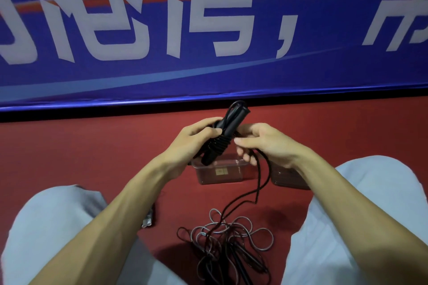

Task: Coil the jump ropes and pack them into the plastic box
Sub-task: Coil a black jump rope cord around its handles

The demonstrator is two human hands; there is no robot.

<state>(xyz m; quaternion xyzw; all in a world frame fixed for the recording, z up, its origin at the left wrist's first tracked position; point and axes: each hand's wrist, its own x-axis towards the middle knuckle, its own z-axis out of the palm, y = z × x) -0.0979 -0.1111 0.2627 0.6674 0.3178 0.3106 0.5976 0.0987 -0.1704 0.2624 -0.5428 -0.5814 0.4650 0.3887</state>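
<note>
My left hand (196, 139) grips the two black handles of a jump rope (222, 136), held together with black cord wound several times around them. My right hand (259, 143) pinches the loose black cord (264, 183), which hangs from its fingers down to the floor. Below the hands stands the clear plastic box (220, 172) on the red floor, partly hidden by the handles. A tangle of grey and black rope (231, 240) lies on the floor between my knees.
A second clear plastic piece (287, 178), perhaps the lid, lies right of the box under my right wrist. A small grey handle-like object (148, 220) lies by my left forearm. A blue banner (208, 30) stands just behind the box. My knees flank the ropes.
</note>
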